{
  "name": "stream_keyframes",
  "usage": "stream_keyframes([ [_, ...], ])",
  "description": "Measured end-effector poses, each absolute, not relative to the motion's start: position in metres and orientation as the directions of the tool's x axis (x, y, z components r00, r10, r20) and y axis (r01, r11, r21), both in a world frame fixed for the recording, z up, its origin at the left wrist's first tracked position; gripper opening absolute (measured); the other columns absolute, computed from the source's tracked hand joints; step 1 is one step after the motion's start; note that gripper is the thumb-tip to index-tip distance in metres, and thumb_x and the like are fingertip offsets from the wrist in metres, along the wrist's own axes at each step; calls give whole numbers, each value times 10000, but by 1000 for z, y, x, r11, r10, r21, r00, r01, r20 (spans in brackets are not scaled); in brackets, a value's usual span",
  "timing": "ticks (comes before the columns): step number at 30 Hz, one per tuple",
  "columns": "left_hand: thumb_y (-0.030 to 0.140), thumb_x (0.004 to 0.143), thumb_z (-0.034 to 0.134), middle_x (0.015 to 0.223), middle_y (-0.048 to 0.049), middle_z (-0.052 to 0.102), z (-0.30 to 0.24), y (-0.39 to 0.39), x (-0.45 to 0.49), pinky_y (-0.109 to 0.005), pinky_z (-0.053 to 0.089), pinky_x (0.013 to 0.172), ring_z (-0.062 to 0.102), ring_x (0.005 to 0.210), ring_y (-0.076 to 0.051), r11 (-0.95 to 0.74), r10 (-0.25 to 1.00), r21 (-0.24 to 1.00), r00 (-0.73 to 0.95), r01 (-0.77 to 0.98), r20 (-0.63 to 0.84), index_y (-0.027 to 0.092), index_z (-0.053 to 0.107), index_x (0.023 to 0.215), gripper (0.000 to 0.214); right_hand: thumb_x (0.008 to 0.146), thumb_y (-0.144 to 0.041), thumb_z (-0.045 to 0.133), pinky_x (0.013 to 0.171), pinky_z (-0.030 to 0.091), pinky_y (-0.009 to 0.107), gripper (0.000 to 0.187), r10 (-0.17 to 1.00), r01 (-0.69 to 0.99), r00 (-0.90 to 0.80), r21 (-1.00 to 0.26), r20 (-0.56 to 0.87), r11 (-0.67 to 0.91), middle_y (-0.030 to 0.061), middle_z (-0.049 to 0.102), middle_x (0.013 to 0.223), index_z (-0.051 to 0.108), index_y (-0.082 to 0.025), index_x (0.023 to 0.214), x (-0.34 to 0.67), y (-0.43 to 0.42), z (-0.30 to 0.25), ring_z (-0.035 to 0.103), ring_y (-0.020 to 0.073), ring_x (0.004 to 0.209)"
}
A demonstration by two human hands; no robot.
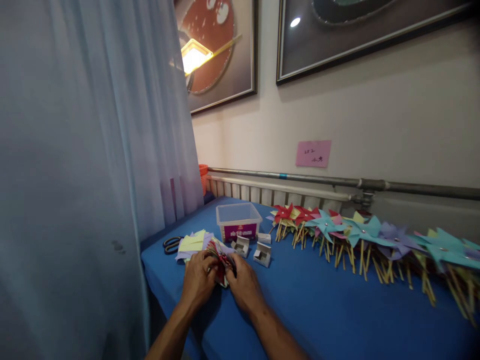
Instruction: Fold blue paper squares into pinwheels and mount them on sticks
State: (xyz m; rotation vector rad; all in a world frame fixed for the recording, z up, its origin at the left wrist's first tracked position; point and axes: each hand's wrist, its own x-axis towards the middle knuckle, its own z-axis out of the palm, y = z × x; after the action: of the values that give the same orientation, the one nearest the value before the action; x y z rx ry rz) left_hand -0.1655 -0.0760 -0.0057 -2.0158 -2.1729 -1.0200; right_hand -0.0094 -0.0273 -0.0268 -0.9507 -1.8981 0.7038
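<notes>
My left hand (197, 280) and my right hand (243, 286) are side by side on the blue table (318, 310), both closed on a folded red and patterned paper piece (221, 262) held between their fingertips. Just beyond the hands lies a stack of yellow and pale purple paper squares (192, 243). Black-handled scissors (171, 244) lie left of that stack.
A clear plastic box with a purple label (239, 221) stands behind two small open cardboard boxes (252, 249). A long row of finished paper pinwheels on wooden sticks (360, 237) runs along the back right. A sheer curtain (93, 165) hangs at the left; a radiator and pipe (300, 177) line the wall.
</notes>
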Motion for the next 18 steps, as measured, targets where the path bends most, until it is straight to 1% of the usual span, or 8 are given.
stream_keyframes([
  [2, 149, 884, 606, 1145, -61, 706, -8, -78, -167, -373, 407, 975, 592, 1094, -242, 10, 896, 436, -202, 900, 396, 243, 795, 907, 212, 912, -194, 507, 908, 507, 347, 300, 837, 334, -316, -773, 447, 539, 61, 769, 1107, 673, -245, 1157, -8, -26, -27, 711, 239, 1035],
  [5, 160, 876, 626, 1175, -65, 698, -12, -81, -168, -376, 398, 993, 580, 1138, -252, 72, 899, 431, -245, 900, 362, 239, 789, 929, 189, 956, -238, 489, 894, 509, 340, 280, 829, 334, -331, -765, 452, 551, 61, 782, 1106, 693, -248, 1147, -6, -25, -27, 721, 239, 1027],
  [7, 170, 880, 624, 1193, -68, 697, -14, -81, -169, -378, 397, 1005, 579, 1153, -253, 85, 899, 437, -258, 895, 353, 241, 792, 953, 197, 971, -257, 477, 875, 510, 337, 287, 828, 342, -335, -761, 450, 552, 68, 788, 1104, 704, -243, 1146, -6, -25, -27, 727, 241, 1011],
  [10, 171, 895, 583, 1204, -73, 706, -16, -81, -170, -369, 412, 992, 595, 1140, -249, 91, 881, 467, -290, 880, 374, 231, 791, 928, 218, 985, -269, 453, 858, 507, 337, 304, 834, 349, -331, -764, 441, 542, 79, 793, 1090, 704, -233, 1151, -7, -24, -26, 731, 247, 996],
  [13, 218, 936, 523, 1090, -82, 739, -19, -80, -171, -362, 445, 941, 633, 1042, -244, 105, 823, 522, -369, 846, 432, 208, 776, 875, 260, 994, -275, 427, 857, 501, 334, 317, 841, 331, -321, -781, 435, 530, 84, 795, 1073, 699, -226, 1150, -7, -23, -25, 733, 250, 1002],
  [15, 265, 956, 504, 993, -83, 745, -21, -81, -171, -373, 462, 918, 645, 984, -252, 101, 757, 546, -421, 832, 500, 200, 765, 862, 286, 998, -287, 420, 835, 500, 326, 313, 853, 321, -312, -799, 418, 509, 81, 799, 1056, 697, -228, 1131, -6, -23, -23, 739, 250, 986],
  [18, 285, 966, 509, 972, -88, 741, -23, -83, -170, -387, 476, 925, 644, 980, -261, 32, 637, 524, -422, 851, 645, 196, 754, 887, 272, 1000, -303, 420, 801, 494, 316, 302, 873, 333, -294, -815, 389, 475, 75, 803, 1015, 697, -232, 1098, -5, -22, -22, 747, 251, 949],
])
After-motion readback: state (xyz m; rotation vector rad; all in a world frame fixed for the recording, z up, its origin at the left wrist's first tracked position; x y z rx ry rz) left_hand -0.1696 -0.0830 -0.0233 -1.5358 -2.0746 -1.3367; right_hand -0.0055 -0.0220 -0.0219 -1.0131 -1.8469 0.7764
